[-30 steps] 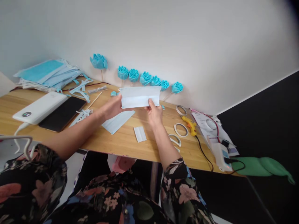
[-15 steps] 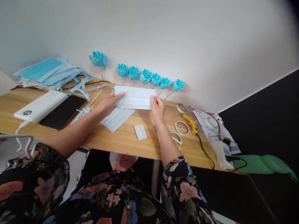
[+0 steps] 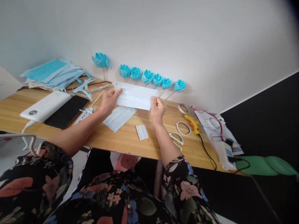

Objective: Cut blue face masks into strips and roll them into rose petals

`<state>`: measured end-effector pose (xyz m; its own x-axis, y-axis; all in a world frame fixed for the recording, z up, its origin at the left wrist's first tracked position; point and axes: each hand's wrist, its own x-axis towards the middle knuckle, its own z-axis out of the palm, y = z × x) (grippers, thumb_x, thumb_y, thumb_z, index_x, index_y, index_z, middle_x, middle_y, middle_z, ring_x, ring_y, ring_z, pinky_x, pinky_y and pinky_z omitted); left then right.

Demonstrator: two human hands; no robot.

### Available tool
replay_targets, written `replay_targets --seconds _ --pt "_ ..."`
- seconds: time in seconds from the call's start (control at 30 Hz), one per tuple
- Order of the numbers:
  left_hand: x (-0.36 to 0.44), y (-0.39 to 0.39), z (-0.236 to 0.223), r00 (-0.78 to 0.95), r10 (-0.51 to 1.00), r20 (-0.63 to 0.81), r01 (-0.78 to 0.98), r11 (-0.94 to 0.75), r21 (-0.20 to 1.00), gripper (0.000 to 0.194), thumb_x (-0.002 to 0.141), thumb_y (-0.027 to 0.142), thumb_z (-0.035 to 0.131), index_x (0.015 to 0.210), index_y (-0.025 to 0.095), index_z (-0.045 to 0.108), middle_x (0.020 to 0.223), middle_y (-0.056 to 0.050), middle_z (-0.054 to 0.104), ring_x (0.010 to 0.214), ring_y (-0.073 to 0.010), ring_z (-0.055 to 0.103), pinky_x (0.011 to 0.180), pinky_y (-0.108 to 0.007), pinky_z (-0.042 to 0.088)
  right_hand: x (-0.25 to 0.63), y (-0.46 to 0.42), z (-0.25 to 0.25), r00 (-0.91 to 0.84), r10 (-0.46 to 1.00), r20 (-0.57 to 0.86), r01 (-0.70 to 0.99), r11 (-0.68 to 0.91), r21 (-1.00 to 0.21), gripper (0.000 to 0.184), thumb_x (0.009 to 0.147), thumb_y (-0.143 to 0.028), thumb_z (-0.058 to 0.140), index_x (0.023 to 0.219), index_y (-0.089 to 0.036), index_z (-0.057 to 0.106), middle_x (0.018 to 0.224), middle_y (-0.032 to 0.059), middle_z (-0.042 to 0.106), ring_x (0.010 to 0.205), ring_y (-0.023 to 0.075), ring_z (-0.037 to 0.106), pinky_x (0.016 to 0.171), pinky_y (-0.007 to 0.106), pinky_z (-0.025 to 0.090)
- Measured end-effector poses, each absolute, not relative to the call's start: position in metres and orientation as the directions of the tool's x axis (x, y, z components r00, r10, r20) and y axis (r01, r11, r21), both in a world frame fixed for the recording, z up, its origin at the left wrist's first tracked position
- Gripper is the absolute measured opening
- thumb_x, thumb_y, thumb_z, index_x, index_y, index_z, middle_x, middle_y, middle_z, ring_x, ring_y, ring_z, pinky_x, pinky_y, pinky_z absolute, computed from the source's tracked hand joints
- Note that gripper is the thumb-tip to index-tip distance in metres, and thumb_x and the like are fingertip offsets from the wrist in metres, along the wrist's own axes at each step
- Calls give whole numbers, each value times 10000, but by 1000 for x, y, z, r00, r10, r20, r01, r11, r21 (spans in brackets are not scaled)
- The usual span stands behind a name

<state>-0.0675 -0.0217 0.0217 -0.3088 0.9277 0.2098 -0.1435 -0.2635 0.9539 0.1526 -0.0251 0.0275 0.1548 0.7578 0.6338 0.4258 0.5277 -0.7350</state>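
A pale blue-white face mask sheet [image 3: 136, 96], with no ear loops showing, is stretched between my hands above the desk. My left hand [image 3: 110, 100] pinches its left end with the thumb on top. At the lower right corner, my right hand [image 3: 157, 109] is closed on the sheet. Beneath lies another flat mask sheet [image 3: 119, 118], partly covered by the held one. A small white folded piece [image 3: 142, 132] rests nearer to me, left of my right forearm. Scissors with pale handles [image 3: 176, 138] lie just right of that forearm.
Several blue fabric roses [image 3: 147, 76] on sticks lean against the wall. Stacked masks [image 3: 51, 74], cut strips [image 3: 83, 87], a power bank [image 3: 45, 106] and a phone [image 3: 67, 112] lie left. Tape rolls [image 3: 183, 128], a yellow glue gun [image 3: 192, 123] and a power strip [image 3: 226, 157] are right.
The held sheet has tilted, its right end now lower than its left. Both hands keep their grip. The whole view has shifted slightly.
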Motion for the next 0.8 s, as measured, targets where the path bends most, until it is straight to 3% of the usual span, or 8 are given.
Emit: replay_targets --seconds 0.1,0.4,0.53,0.6,0.8 --pt "-69 -23 26 -353 901 252 -103 -305 947 295 817 388 780 699 140 670 632 9 598 590 -104 492 524 -210 378 151 -26 28 151 770 620 410 522 -748 588 961 -695 440 609 -247 293 586 -69 251 587 103 261 572 279 257" --pt "-63 -26 28 -321 925 202 -195 -273 942 315 840 397 776 694 150 647 617 7 597 597 -116 528 535 -216 401 157 -22 21 137 824 550 263 505 -822 582 952 -705 449 630 -249 286 630 -60 250 607 110 261 581 277 284" --pt "-62 -26 27 -326 923 205 -201 -280 939 351 834 422 796 674 169 611 584 16 562 590 -126 533 506 -218 377 157 -22 17 78 880 469 194 448 -873 499 892 -634 609 668 -223 439 653 -55 324 623 104 299 565 258 272" --pt "-62 -26 26 -312 926 211 -204 -282 937 383 834 463 792 673 173 600 571 18 545 571 -125 521 490 -221 359 157 -22 15 80 898 432 185 412 -892 468 874 -617 637 687 -217 483 647 -58 333 614 100 301 549 254 258" --pt "-65 -27 23 -248 930 271 -145 -312 939 571 827 685 705 621 184 525 509 40 431 470 -86 365 421 -221 279 159 -19 14 160 877 452 204 419 -885 555 907 -684 548 642 -245 335 618 -69 249 585 100 257 524 259 244"
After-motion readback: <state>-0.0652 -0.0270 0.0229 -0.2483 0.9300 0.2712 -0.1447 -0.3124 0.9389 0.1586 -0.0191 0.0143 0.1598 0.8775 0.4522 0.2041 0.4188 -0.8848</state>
